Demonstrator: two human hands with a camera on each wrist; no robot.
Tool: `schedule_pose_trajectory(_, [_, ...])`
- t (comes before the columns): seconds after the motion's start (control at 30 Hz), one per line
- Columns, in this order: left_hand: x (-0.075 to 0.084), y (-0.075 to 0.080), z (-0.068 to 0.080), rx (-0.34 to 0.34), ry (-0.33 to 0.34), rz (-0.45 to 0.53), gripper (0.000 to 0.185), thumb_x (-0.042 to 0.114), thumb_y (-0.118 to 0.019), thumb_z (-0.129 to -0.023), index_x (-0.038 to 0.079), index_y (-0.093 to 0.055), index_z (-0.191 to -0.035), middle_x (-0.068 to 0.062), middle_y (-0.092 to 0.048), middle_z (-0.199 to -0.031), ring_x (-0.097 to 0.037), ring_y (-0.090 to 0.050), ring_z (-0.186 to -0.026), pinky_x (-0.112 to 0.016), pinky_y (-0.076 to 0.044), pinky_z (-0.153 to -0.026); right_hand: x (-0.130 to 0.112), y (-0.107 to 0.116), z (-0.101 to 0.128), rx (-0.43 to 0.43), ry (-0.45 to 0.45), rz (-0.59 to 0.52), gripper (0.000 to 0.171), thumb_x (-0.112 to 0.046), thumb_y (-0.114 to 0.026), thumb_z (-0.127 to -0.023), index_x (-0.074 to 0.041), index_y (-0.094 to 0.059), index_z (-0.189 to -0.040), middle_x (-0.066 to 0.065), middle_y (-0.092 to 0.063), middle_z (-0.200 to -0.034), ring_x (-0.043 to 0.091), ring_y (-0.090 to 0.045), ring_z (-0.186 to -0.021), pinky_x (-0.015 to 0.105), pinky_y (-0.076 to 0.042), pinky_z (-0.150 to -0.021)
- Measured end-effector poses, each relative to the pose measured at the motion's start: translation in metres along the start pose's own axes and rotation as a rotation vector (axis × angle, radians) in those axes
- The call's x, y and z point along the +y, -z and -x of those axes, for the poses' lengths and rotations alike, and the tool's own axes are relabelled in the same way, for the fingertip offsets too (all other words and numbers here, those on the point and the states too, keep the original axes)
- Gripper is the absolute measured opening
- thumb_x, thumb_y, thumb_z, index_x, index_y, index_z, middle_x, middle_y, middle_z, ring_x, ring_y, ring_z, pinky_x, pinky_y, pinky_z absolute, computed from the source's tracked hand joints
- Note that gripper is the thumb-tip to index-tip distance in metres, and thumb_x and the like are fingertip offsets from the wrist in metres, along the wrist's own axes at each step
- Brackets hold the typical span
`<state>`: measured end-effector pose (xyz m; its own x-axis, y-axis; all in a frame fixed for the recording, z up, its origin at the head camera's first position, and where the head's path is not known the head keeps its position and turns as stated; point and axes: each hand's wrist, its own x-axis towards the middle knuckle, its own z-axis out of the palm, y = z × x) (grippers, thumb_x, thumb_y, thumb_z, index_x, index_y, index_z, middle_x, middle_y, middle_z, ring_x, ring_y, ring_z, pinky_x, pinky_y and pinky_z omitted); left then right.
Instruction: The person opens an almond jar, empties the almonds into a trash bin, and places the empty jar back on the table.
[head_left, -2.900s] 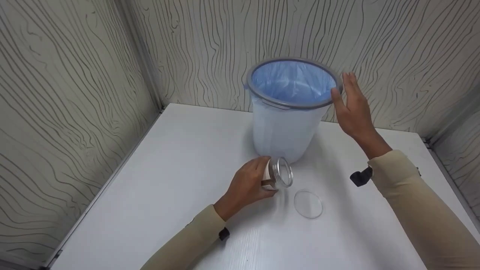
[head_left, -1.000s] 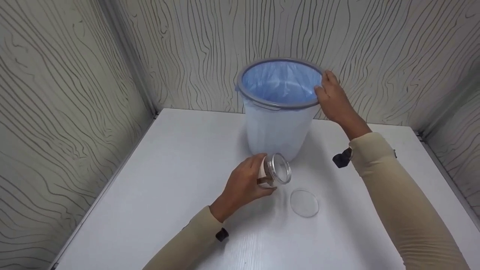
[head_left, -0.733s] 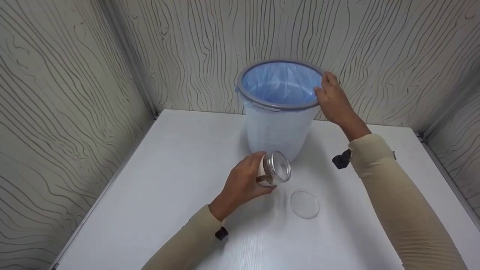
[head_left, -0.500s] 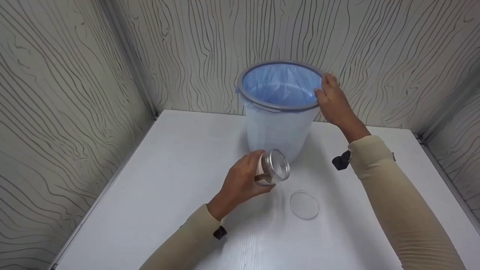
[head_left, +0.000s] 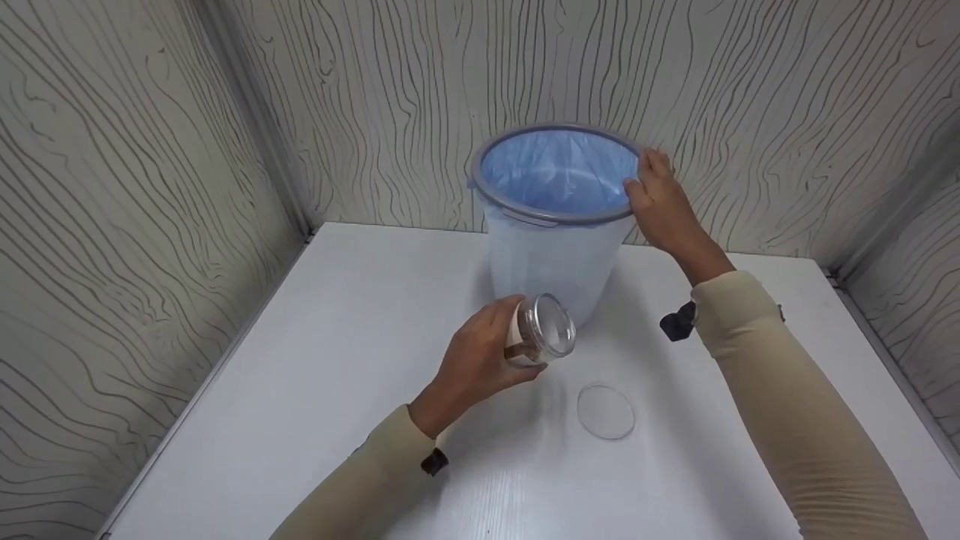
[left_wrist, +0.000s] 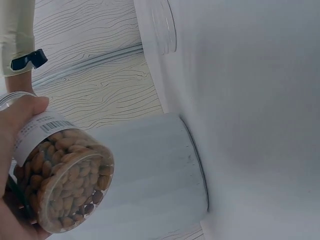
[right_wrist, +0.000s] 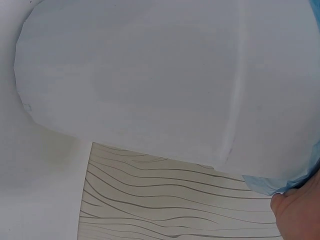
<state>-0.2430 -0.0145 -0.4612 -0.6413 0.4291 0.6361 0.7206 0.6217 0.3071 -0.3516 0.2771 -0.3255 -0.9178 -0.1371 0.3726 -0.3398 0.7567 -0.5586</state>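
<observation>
White surface (head_left: 315, 360) carries a bin (head_left: 555, 255) with a blue liner. Left hand (head_left: 480, 360) grips an open, tilted jar (head_left: 541, 336) of nuts before the bin; its lid (head_left: 606, 411) lies nearby. Right hand (head_left: 660, 202) holds the bin's rim, fingers curled.
</observation>
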Motion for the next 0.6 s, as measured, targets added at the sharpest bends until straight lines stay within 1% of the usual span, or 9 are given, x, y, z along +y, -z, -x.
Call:
schedule_pose_trajectory(0.2, [-0.001, 0.007, -0.006, 0.009, -0.015, -0.021, 0.094, 0.041, -0.094, -0.067, 0.009, -0.047, -0.143, -0.005, -0.062, -0.132, -0.018, -0.061, -0.12, -0.032, -0.05, -0.103, 0.0, 0.001, 0.0, -0.005, 0.017, -0.026, 0.071, -0.035, -0.028, -0.106, 0.011, -0.006, -0.156, 0.021, 0.001, -0.168, 0.032, 0.007, -0.155, 0.044, 0.001, -0.125])
schedule_pose_trajectory(0.4, [-0.002, 0.011, -0.011, 0.008, -0.012, -0.035, 0.094, 0.041, -0.093, -0.068, 0.008, -0.047, -0.143, -0.006, -0.062, -0.133, -0.018, -0.06, -0.121, -0.031, -0.05, -0.103, 0.001, 0.0, -0.001, 0.005, 0.011, -0.032, 0.07, -0.033, -0.029, -0.106, 0.009, -0.007, -0.158, 0.022, -0.001, -0.168, 0.033, 0.002, -0.155, 0.045, -0.002, -0.125])
schedule_pose_trajectory(0.6, [-0.003, 0.016, -0.014, 0.021, -0.016, -0.034, 0.093, 0.041, -0.093, -0.069, 0.006, -0.047, -0.142, -0.007, -0.062, -0.131, -0.019, -0.061, -0.119, -0.034, -0.052, -0.1, 0.0, 0.0, 0.0, 0.004, 0.004, -0.028, 0.07, -0.033, -0.029, -0.106, 0.009, -0.007, -0.157, 0.021, 0.0, -0.168, 0.033, 0.003, -0.155, 0.046, -0.001, -0.125])
